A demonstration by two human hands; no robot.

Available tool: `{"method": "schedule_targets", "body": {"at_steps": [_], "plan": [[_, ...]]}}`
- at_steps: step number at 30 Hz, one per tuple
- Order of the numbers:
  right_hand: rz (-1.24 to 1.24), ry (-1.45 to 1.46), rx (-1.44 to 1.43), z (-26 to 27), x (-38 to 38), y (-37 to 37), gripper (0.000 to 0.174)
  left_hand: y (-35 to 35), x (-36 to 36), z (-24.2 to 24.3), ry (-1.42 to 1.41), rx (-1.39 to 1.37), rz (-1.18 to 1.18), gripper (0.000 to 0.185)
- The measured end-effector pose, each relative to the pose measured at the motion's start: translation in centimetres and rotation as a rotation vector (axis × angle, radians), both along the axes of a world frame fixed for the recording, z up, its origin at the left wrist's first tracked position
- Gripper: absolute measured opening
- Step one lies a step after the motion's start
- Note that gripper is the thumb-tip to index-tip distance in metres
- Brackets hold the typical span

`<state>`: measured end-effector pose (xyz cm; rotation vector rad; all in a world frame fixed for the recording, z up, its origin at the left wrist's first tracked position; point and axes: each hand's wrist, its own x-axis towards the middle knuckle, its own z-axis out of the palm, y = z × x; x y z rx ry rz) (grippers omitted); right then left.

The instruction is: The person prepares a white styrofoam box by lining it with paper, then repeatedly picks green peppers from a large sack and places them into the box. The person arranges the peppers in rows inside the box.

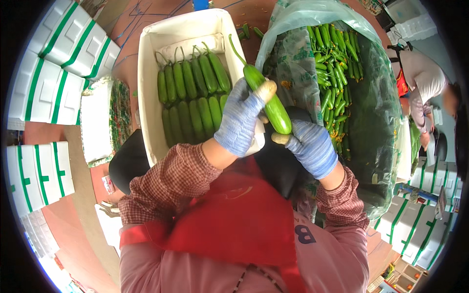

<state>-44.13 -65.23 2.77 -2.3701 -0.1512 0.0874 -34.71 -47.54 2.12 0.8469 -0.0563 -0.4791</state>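
Note:
A green cucumber (275, 111) with a long stem is held at a slant above the foam box's near right corner. My left hand (243, 117), in a blue knitted glove with tan fingertips, grips it around the middle. At its lower blossom end, my right hand (313, 148), gloved alike, has thumb and fingers against the tip; some of those fingers are hidden. Inside the white foam box (147, 91), cucumbers (188, 78) lie side by side in two rows, stems of the far row pointing away. A rolled white wrapping (194, 47) lies at the box's far end.
To the right, a large container lined with green translucent plastic (381, 110) holds many loose cucumbers (333, 73). White foam boxes with green tape are stacked left (55, 80) and lower right (414, 230). A co-worker (425, 77) bends over at right. Blue strapping (161, 14) lies on the floor.

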Motion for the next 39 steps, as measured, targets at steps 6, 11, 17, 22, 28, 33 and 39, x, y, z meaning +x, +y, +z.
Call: {"method": "schedule_targets", "body": {"at_steps": [6,11,17,22,28,33,39], "plan": [[-0.378,-0.422,-0.496,3.0,7.1,-1.0,0.033,4.2,6.4,0.5,-0.07,0.168,0.058,0.032],[-0.176,-0.248,0.198,0.7,10.2,4.0,0.063,4.0,8.3,-2.4,0.027,0.386,-0.028,0.042],[-0.362,0.26,0.463,-2.4,15.1,6.2,0.051,5.7,13.0,-8.1,-0.862,1.333,-0.22,0.051],[-0.103,0.07,-0.603,-4.9,22.8,9.9,0.051,8.1,15.0,-10.3,-1.172,1.752,-0.536,0.06],[0.325,0.469,-1.281,-5.3,25.9,15.5,0.036,9.7,15.7,-11.3,-1.102,1.761,-0.574,0.069],[0.426,0.01,-1.457,-6.1,23.0,15.9,0.035,9.8,16.0,-12.3,-1.139,1.774,-0.595,0.071],[0.408,0.084,-1.518,-12.0,23.0,12.5,0.041,9.6,16.4,-12.2,-1.169,1.82,-0.682,0.071]]}}
